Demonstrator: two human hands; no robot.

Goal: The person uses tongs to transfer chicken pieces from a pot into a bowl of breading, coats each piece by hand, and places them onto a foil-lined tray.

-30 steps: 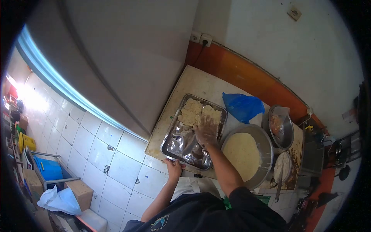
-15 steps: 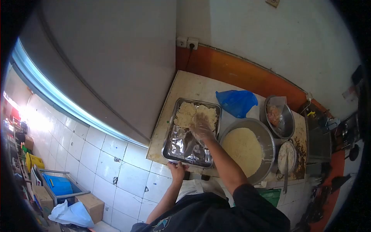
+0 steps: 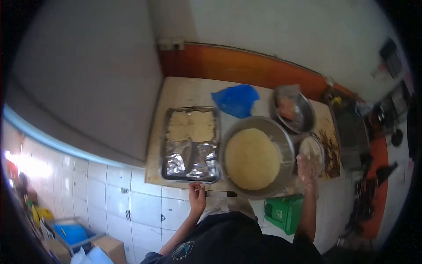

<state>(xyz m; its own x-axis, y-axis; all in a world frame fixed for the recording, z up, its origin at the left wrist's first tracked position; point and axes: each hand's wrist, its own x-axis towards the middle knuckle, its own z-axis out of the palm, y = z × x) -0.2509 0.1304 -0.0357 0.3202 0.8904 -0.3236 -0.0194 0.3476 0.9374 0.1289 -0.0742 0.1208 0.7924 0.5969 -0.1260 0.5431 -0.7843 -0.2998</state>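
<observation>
A rectangular metal tray holds flat breaded pieces at its far end; shiny foil or plastic shows on the near half. My left hand is at the tray's front edge, fingers curled in, with nothing visible in them. In a clear plastic glove, my right hand is beside a small bowl of pale batter, overlapping its near rim. Motion blur hides whether those fingers grip anything. Between the hands stands a large metal bowl of pale yellow crumbs.
A blue plastic bag lies behind the large bowl. Farther right, a metal bowl holds pinkish raw meat. A green bin stands below the table's front edge. A tall grey panel borders the table's left side.
My right hand has left the breaded pieces in the tray and moved right to the batter bowl. My left hand stays near the tray's front edge. The camera view has shifted right.
</observation>
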